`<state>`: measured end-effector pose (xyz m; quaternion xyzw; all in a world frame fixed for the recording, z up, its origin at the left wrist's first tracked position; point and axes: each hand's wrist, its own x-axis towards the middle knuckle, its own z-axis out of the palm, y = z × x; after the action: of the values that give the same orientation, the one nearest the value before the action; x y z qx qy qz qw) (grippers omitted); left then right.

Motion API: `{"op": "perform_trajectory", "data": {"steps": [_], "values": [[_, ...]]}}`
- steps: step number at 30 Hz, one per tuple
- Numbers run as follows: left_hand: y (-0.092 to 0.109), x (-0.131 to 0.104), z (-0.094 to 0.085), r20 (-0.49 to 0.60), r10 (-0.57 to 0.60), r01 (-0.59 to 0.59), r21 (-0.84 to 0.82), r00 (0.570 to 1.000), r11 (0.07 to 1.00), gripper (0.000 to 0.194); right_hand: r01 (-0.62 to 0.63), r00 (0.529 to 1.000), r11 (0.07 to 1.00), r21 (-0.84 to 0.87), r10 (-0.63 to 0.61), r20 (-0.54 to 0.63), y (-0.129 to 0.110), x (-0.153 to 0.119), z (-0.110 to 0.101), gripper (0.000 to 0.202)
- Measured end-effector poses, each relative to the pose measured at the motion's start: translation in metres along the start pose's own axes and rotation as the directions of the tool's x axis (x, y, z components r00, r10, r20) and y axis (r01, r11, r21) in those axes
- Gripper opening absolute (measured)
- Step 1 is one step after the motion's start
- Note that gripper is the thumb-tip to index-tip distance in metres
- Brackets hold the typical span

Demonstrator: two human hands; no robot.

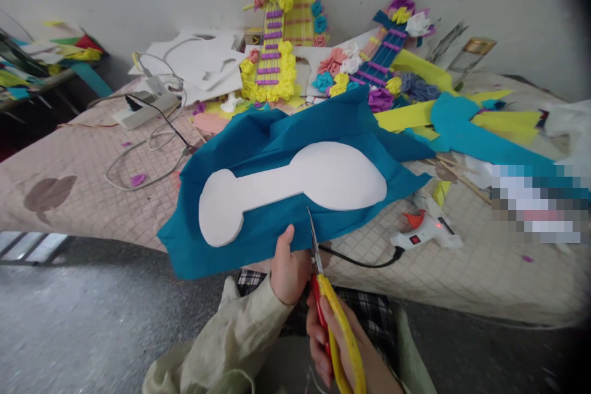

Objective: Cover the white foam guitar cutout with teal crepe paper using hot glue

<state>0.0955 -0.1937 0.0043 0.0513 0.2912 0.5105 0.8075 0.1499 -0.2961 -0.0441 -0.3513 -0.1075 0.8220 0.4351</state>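
Observation:
A blue sheet, cloth or crepe paper, spreads over the near table edge. On it lies a flat white cutout, shaped with a rounded body, a straight neck and a wider end. My left hand grips the sheet's near edge, thumb on top and fingers hidden beneath. In my right hand are scissors with yellow and red handles. Their blades point away from me, at the sheet just below the cutout's neck, close to my left hand. How far the blades are parted is hard to see.
A white glue gun with a lit red light lies right of the sheet, its black cable running under it. Behind stand decorated paper instruments. A power strip with loose cords sits left. Blue and yellow strips lie right.

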Motion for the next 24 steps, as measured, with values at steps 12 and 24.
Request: {"op": "perform_trajectory", "data": {"steps": [12, 24], "values": [[-0.002, 0.001, -0.008, 0.124, -0.151, 0.152, 0.006, 0.981, 0.988, 0.042, 0.071, 0.991, 0.992, -0.105, -0.082, -0.105, -0.015, -0.004, 0.013, 0.051], [0.002, -0.001, -0.011, 0.14, -0.183, 0.184, 0.011, 0.973, 0.983, 0.037, 0.049, 0.984, 0.989, -0.136, -0.072, -0.166, -0.015, -0.007, 0.02, 0.05]]}}
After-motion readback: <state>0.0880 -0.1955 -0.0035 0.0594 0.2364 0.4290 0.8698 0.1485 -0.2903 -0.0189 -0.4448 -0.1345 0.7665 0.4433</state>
